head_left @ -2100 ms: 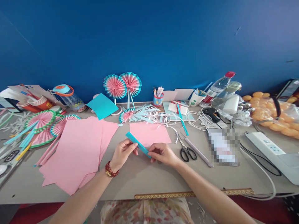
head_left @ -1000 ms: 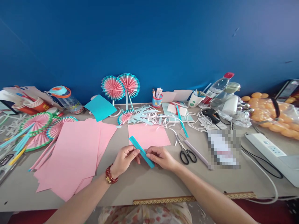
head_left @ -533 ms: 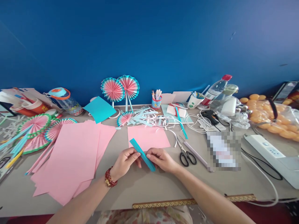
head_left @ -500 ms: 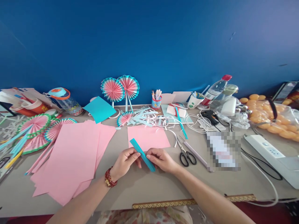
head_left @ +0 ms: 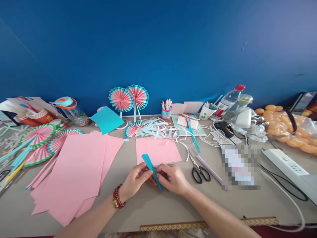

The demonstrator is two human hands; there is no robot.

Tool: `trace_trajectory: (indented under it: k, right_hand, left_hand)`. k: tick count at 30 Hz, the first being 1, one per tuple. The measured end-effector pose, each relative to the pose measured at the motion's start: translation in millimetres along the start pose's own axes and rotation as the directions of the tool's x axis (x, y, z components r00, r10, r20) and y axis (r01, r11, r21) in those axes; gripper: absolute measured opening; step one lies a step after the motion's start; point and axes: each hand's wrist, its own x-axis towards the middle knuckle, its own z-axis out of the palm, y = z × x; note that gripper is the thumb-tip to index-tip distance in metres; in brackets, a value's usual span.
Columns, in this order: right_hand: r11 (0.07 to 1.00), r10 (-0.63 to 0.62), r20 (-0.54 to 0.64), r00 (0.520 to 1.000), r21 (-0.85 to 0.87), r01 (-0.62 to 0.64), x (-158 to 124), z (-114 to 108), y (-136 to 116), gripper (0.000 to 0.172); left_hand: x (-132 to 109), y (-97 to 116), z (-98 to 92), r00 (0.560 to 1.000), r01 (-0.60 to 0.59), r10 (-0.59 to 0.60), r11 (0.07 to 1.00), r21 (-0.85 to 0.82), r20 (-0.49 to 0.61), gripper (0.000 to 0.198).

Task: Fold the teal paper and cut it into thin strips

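Observation:
Between my two hands is a narrow folded strip of blue paper (head_left: 149, 165), tilted with its top end to the left. My left hand (head_left: 138, 177) is closed on its left side, thumb lying on the front. From the right side my right hand (head_left: 170, 178) pinches the lower part; some fingertips are hidden behind the strip. Just beyond the hands lies a sheet of pink paper (head_left: 158, 150). Scissors with black handles (head_left: 200, 173) rest on the table to the right of my right hand.
Pink sheets (head_left: 79, 165) are stacked at left, near finished paper fans (head_left: 37, 138). Two more fans (head_left: 137, 97) stand against the blue wall. Paper scraps (head_left: 158, 127), a pencil cup (head_left: 166, 112), a bottle (head_left: 228, 102), a glue gun (head_left: 224, 129) and a power strip (head_left: 288, 165) occupy the back and right.
The blue strip has become narrower to the view and slightly more upright as my fingers turn and press it. My right fingers have curled more around it. The camera view has shifted a little.

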Motion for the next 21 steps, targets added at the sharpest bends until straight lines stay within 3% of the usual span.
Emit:
trace_trajectory:
  k: [5,11,21]
  right_hand:
    - [0.995,-0.064,-0.013,0.998,-0.075,0.063,-0.5,1.7,1.6,0.007]
    - [0.998,0.045,0.005,0.999,0.05,-0.046,-1.1,-0.4,8.2,0.014]
    - [0.965,0.123,0.007,0.992,0.234,-0.121,2.7,-0.3,7.8,0.03]
  left_hand:
    - [-0.8,-1.1,6.4,0.995,-0.041,0.042,0.999,0.003,-0.088,0.034]
    - [-3.3,5.3,3.8,0.999,0.005,-0.006,1.0,-0.018,-0.032,0.035]
    - [-1.4,1.9,0.0,0.995,0.076,-0.081,0.993,-0.095,-0.052,0.041]
